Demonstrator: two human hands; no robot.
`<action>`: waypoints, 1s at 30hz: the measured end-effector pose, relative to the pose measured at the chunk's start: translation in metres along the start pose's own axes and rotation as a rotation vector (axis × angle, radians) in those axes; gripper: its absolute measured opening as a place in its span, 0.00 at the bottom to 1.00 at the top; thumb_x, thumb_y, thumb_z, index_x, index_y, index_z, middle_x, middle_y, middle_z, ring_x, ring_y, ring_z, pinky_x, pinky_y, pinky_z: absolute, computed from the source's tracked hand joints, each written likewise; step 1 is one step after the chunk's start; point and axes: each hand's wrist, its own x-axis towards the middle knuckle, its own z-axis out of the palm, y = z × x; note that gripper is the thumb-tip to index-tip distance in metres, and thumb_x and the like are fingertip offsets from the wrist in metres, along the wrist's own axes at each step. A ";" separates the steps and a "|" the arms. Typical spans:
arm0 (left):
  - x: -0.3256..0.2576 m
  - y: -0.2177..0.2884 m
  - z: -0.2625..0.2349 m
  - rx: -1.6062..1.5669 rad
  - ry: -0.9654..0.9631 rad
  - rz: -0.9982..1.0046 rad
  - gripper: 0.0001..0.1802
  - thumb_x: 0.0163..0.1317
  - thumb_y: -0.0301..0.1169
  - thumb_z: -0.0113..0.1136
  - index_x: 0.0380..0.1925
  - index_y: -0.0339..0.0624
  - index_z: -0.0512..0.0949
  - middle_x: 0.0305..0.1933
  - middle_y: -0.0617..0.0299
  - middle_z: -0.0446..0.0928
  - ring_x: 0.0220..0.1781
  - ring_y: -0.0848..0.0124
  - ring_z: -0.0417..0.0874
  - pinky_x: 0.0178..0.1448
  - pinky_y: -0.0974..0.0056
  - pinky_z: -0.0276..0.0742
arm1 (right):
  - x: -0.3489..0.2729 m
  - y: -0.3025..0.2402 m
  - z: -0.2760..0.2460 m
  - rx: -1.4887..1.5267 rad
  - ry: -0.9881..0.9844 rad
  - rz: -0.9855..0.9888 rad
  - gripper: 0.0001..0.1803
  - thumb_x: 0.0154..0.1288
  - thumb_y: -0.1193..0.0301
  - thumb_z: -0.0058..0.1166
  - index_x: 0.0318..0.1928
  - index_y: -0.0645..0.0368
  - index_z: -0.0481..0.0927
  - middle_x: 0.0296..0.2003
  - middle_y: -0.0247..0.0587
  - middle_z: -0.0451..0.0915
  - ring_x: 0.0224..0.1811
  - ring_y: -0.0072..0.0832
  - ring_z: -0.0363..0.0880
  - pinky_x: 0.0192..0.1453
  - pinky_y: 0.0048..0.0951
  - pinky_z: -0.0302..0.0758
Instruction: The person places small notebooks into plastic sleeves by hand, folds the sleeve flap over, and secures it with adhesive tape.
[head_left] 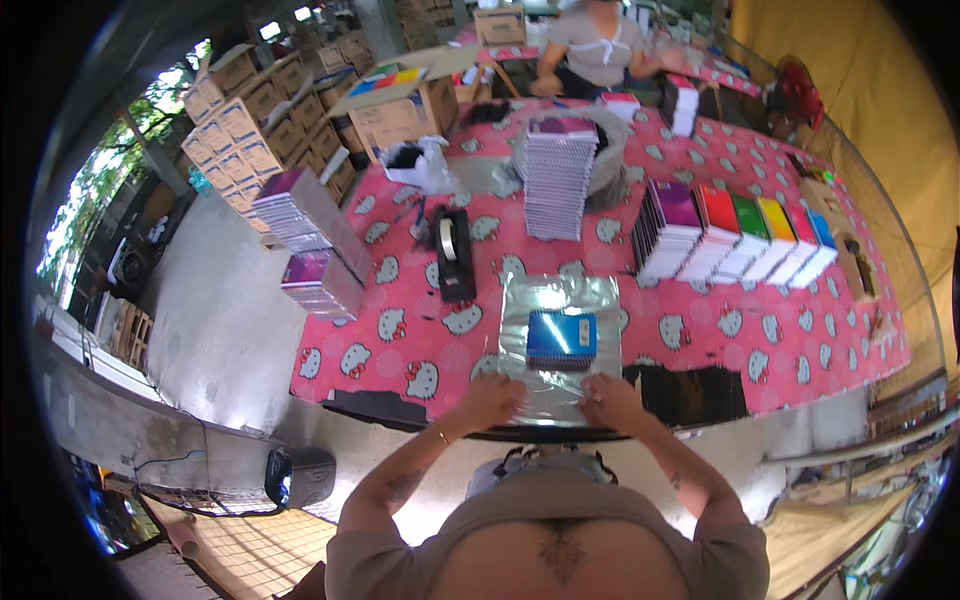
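The blue notebook (561, 335) lies on clear plastic (553, 400) on the tabletop (455, 360), long axis nine-to-three, between one and two o'clock from the left hand (495, 399), eleven from the slightly nearer right hand (613, 403). Fingers touch the plastic; whether pinching, I cannot tell.

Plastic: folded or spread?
Spread: the plastic extends past the blue notebook on every side, left hand and right hand near its corners.

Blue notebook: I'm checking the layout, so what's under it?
Shiny plastic shows all around the blue notebook, with pink tablecloth beyond. Whatever lies directly beneath the notebook, perhaps more notebooks, is covered. I can't tell whether the plastic also wraps over it.
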 end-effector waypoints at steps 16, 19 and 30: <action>0.018 -0.033 -0.028 -0.640 -0.116 -0.408 0.06 0.58 0.27 0.62 0.34 0.35 0.82 0.39 0.60 0.83 0.45 0.72 0.83 0.51 0.63 0.77 | 0.001 0.025 -0.015 0.135 -0.256 0.065 0.16 0.61 0.57 0.65 0.44 0.52 0.84 0.35 0.40 0.84 0.41 0.37 0.85 0.46 0.34 0.79; 0.031 -0.047 -0.019 -0.759 0.223 -0.385 0.08 0.63 0.28 0.58 0.35 0.33 0.81 0.39 0.60 0.84 0.44 0.72 0.83 0.50 0.63 0.78 | 0.021 0.015 -0.032 0.274 0.032 0.184 0.20 0.63 0.57 0.63 0.49 0.56 0.80 0.38 0.44 0.84 0.43 0.41 0.84 0.48 0.38 0.78; 0.071 -0.056 0.000 -1.411 0.181 -0.815 0.12 0.67 0.38 0.52 0.36 0.40 0.70 0.48 0.47 0.80 0.46 0.61 0.84 0.53 0.60 0.82 | 0.065 0.070 -0.028 1.030 -0.013 0.465 0.16 0.70 0.63 0.57 0.50 0.62 0.81 0.39 0.36 0.84 0.40 0.23 0.80 0.44 0.26 0.74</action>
